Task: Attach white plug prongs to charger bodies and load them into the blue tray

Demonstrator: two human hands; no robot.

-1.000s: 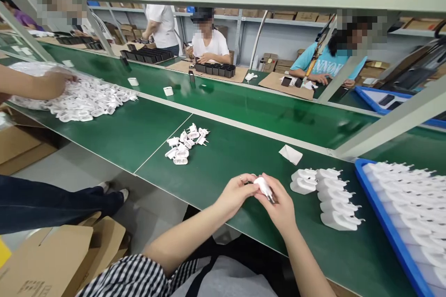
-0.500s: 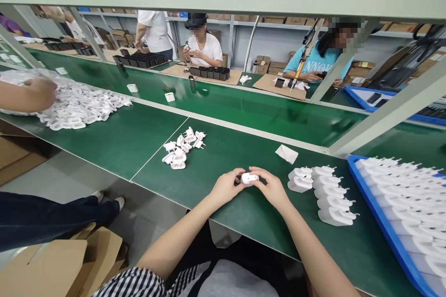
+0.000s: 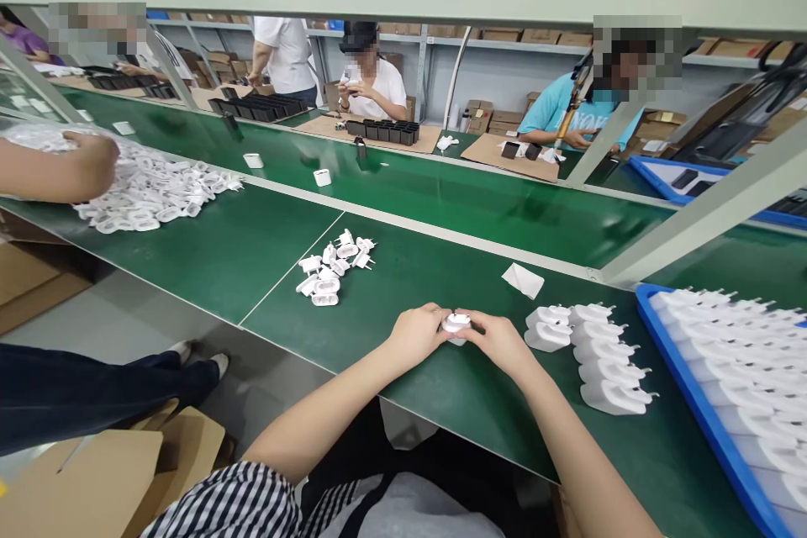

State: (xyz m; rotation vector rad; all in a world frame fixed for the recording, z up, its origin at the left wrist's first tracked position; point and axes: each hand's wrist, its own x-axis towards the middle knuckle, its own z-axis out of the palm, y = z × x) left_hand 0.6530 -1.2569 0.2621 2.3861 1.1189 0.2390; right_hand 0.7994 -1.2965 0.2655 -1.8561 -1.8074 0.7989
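Between my two hands, just above the near part of the green table, is a white plug adapter with its pins turned up. My left hand grips its left side between thumb and fingers. From the other side, my right hand closes thumb and fingers on the same adapter. To the right, several assembled white adapters stand in short rows with pins upward. A loose heap of white plug tops lies to the left of my hands.
A blue tray full of white adapters stands at the right. A folded white paper lies beyond my hands. At far left, a co-worker's hand rests over a big pile of plug parts. A green conveyor belt runs behind.
The white piece between my hands showed a flat face with small holes; now a plug top with pins shows on it. White pieces on the belt have shifted right.
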